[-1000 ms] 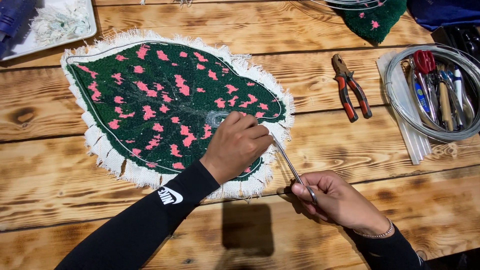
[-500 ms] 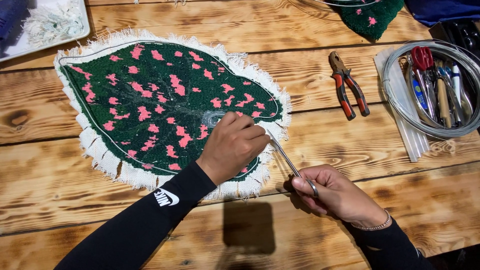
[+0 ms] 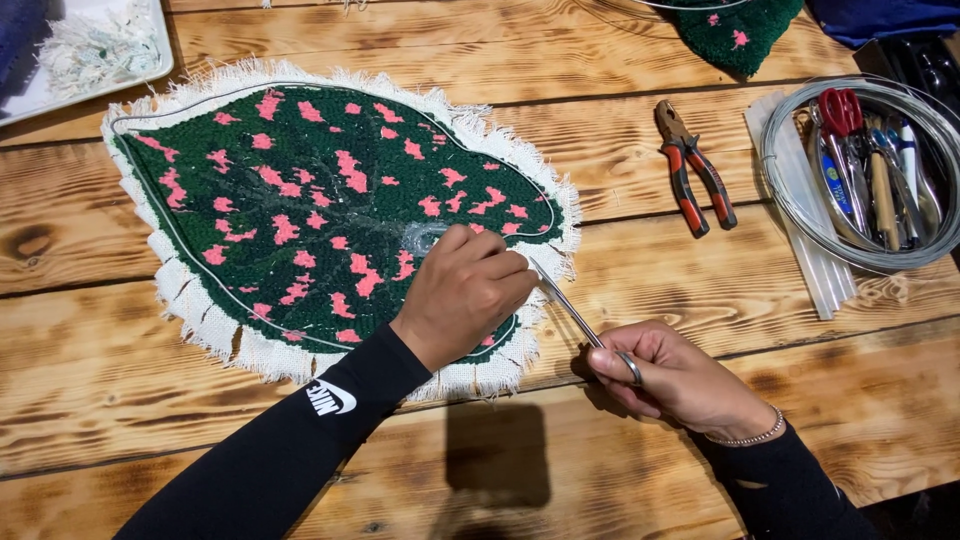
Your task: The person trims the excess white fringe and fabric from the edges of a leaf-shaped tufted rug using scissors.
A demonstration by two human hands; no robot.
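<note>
right hand (image 3: pixel 675 385) | drew nearer leaf mat (image 3: pixel 300 200) | metal tool (image 3: pixel 580 320) angled steeper

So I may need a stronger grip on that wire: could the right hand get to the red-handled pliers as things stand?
Probably yes. The pliers lie alone on bare table beyond the right hand, nothing between them. But its fingers hold a thin metal tool, which it must set down first.
</note>
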